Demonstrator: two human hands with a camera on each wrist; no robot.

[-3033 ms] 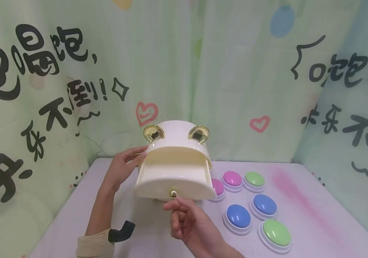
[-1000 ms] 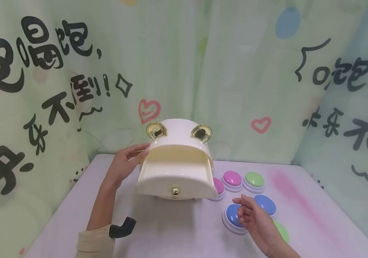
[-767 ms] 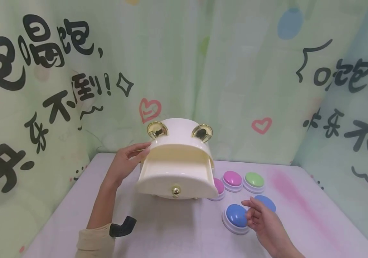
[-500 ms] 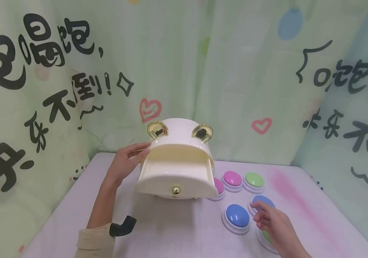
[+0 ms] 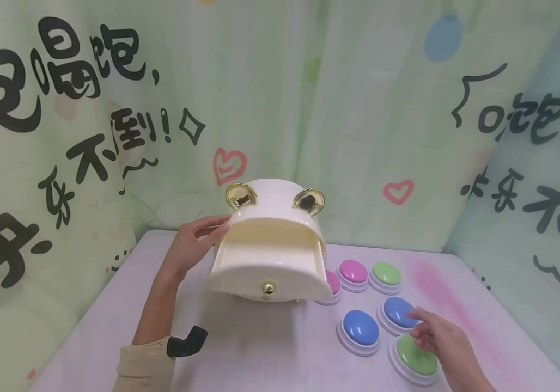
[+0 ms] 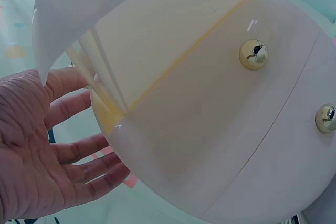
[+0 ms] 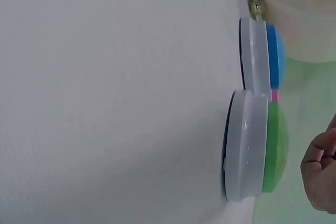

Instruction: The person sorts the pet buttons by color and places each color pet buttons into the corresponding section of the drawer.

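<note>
A cream box (image 5: 272, 198) with gold-rimmed, eye-like ornaments stands on the table, its curved front drawer (image 5: 245, 280) pulled out. A gold knob (image 5: 268, 289) sits on the drawer front, and the visible part of the drawer's inside holds nothing. My left hand (image 5: 193, 245) touches the box's left side with extended fingers, spread along the shell in the left wrist view. My right hand (image 5: 444, 340) hovers over the near green button (image 5: 416, 354), beside the right blue button (image 5: 400, 312). Its fingers are loosely bent around nothing; in the right wrist view only part of it shows.
Another blue button (image 5: 360, 328) lies to the left of these. Farther back are a pink button (image 5: 353, 271) and a green button (image 5: 386, 273). A second pink button (image 5: 332, 283) is partly hidden behind the drawer. Printed curtains (image 5: 358, 136) surround the table (image 5: 241, 354).
My right hand has left the drawer knob and moved right, passing over the blue buttons to the near green one. My left hand stays at the box, and the drawer remains out.
</note>
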